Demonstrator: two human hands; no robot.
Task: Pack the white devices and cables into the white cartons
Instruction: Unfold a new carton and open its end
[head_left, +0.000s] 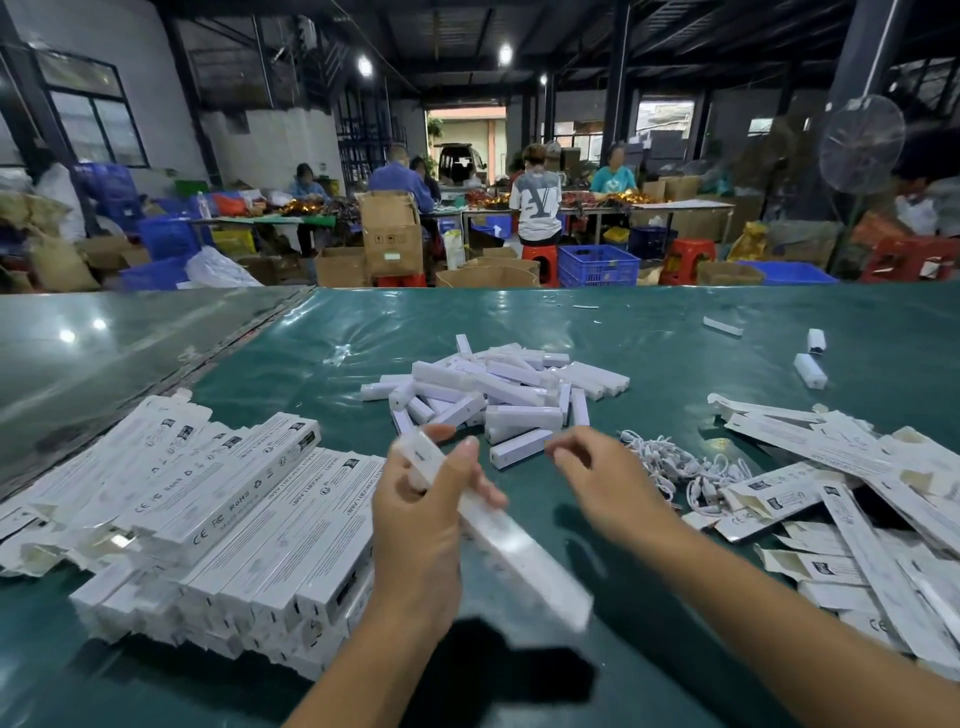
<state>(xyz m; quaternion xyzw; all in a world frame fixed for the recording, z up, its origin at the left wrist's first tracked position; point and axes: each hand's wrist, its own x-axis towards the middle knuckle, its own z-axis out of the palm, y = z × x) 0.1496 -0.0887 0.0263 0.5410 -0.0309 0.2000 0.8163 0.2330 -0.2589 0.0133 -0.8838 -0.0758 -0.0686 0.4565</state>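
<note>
My left hand (415, 525) grips a blurred white carton (498, 530) at lower centre; my right hand (597, 478), loosely curled and holding nothing, should next reach a device (519, 448) from the centre pile.

Ceiling lamps (364, 66) far beyond the table (675, 332) glare off its glossy green cover, mostly at its left. My hands throw dark shadows on it below them. The carton (511, 545) I hold is motion-blurred; the table's edges bow.
</note>
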